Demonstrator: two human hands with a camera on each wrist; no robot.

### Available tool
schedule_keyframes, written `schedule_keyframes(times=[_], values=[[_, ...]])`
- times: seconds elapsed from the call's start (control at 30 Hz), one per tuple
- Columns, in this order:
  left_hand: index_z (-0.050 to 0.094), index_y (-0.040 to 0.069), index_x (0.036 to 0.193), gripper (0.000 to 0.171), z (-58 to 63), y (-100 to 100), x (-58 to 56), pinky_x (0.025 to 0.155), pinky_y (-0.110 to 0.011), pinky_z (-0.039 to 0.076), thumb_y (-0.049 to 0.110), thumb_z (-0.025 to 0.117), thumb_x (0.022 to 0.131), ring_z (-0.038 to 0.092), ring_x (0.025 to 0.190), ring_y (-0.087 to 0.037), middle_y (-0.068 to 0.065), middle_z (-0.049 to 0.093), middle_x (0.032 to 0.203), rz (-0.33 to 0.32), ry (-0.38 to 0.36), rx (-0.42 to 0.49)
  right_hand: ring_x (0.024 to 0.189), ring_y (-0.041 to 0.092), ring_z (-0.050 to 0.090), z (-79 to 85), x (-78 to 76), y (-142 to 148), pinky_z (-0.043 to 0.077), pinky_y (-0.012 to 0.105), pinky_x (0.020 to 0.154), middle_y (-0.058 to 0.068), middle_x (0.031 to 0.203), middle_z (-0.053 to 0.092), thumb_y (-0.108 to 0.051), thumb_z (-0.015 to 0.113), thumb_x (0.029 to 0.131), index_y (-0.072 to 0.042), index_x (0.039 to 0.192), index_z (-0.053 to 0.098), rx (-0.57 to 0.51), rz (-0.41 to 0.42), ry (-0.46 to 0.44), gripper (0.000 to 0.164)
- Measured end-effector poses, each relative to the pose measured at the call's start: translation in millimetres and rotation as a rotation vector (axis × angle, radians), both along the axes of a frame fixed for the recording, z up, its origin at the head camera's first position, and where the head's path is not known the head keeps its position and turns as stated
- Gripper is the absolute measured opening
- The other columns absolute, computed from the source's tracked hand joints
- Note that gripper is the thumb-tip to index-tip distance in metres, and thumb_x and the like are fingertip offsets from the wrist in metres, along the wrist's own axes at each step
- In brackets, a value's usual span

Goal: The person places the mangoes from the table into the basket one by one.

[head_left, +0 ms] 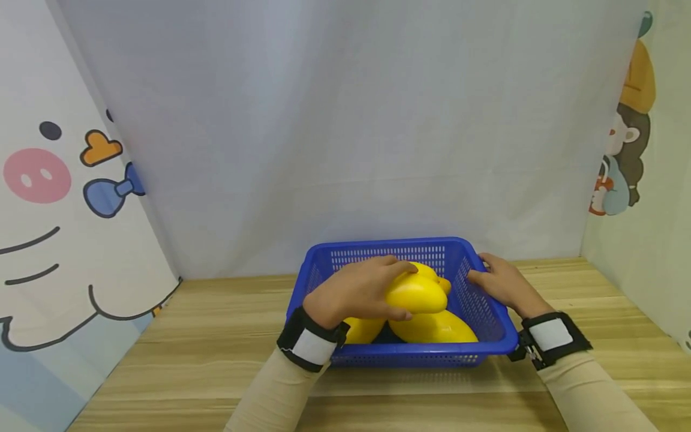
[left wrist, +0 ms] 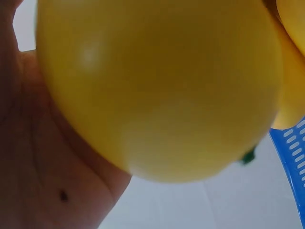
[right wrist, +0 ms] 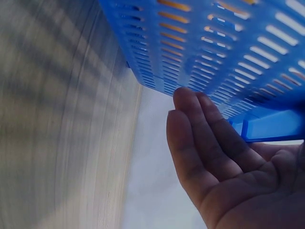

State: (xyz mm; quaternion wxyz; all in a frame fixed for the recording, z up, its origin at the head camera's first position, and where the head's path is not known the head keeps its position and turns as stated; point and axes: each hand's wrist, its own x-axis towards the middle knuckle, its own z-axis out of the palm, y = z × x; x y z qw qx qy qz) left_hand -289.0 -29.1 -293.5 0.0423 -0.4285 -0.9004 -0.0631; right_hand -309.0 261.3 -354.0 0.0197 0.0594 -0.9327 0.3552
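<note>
My left hand (head_left: pixel 358 288) grips a smooth yellow fruit (head_left: pixel 418 294) over the inside of a blue plastic basket (head_left: pixel 410 348). Seen from the left wrist, that fruit (left wrist: pixel 162 95) fills most of the picture, with a small green stem bit (left wrist: pixel 249 155) at its lower right. More yellow fruit (head_left: pixel 434 327) lies beneath and behind it in the basket, partly covered by the hand. At the basket's right side, my right hand (head_left: pixel 507 285) holds the rim. Its thumb reaches inside, while the straightish fingers (right wrist: pixel 205 143) lie along the slotted outer wall in the right wrist view.
The basket stands on a wood-grain table (head_left: pixel 216 342). Close behind it hangs a pale cloth (head_left: pixel 351 120). Side panels with cartoon figures border the table, a pig (head_left: pixel 38 174) at left and a child (head_left: pixel 621 162) at right.
</note>
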Motion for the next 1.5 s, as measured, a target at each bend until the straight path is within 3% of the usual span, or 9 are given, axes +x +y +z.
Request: schedule_keyframes(times=[0.2,0.93,1.2,1.5], values=[[0.042,0.025,0.138,0.074,-1.2,1.4,2.1,0.087,-0.033,0.043,0.059,0.063,0.076,0.048,0.106,-0.013,0.001,0.049,0.131,0.009,-0.026,-0.039,0.09,0.03,0.058,0.7,0.7,0.3,0.05,0.042,0.071,0.027,0.118,0.053,-0.03,0.048,0.091,0.006,0.136,0.033,-0.004,0.002,-0.001,0.06],[0.045,0.023,0.135,0.075,-3.0,2.1,6.7,0.091,-0.033,0.04,0.061,0.064,0.074,0.045,0.111,-0.016,0.001,0.054,0.125,0.029,-0.071,-0.113,0.086,0.028,0.059,1.1,1.7,-0.7,0.051,0.04,0.068,0.027,0.117,0.053,-0.029,0.048,0.09,0.006,0.136,0.032,-0.037,0.01,-0.014,0.06],[0.047,0.021,0.132,0.075,-5.1,1.7,4.7,0.085,-0.027,0.04,0.061,0.066,0.072,0.047,0.097,-0.011,0.002,0.056,0.115,0.008,-0.092,-0.108,0.089,0.029,0.059,0.4,1.5,-0.4,0.051,0.04,0.07,0.027,0.117,0.053,-0.03,0.049,0.09,0.006,0.136,0.032,-0.037,0.015,-0.007,0.061],[0.047,0.02,0.133,0.079,-6.8,4.0,4.1,0.089,-0.028,0.04,0.062,0.067,0.07,0.047,0.099,-0.011,0.001,0.053,0.122,0.005,-0.102,-0.107,0.089,0.028,0.059,1.8,2.1,0.2,0.051,0.04,0.071,0.027,0.116,0.054,-0.029,0.049,0.09,0.006,0.135,0.034,-0.028,0.02,-0.001,0.059]])
